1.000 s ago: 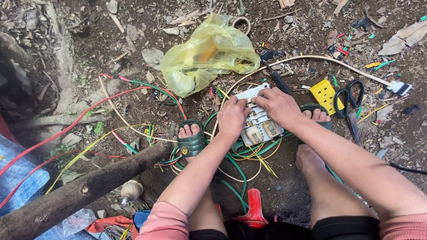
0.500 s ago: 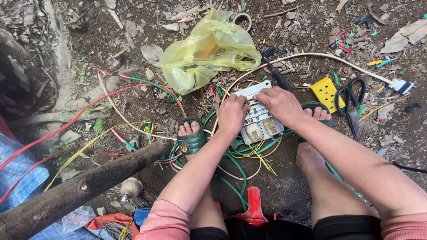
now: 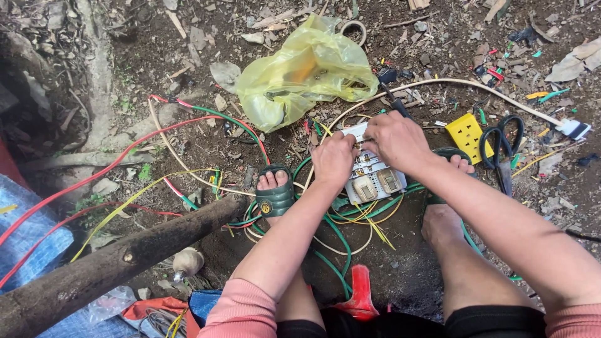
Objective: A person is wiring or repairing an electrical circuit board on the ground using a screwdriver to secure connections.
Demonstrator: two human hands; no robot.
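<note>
A: Where's our white plastic switch-and-socket panel (image 3: 369, 170)?

B: On the dirt betw. our feet, centre of scene, long axis running near-right to far-left, over the tangle of green and yellow wires (image 3: 350, 216).

A: Hands?

B: Both on its far end. Left hand (image 3: 335, 159) curled down on the left edge, right hand (image 3: 395, 139) closed over the far-right corner w/ a dark-handled tool (image 3: 393, 100) poking out far side. Right looks nearer the terminals; can't tell the exact grip.

A: Containers?

B: Crumpled yellow plastic bag (image 3: 307, 72) farther off; contents unclear. Yellow socket plate (image 3: 466, 133) and black-handled scissors (image 3: 506, 139) lie right.
</note>
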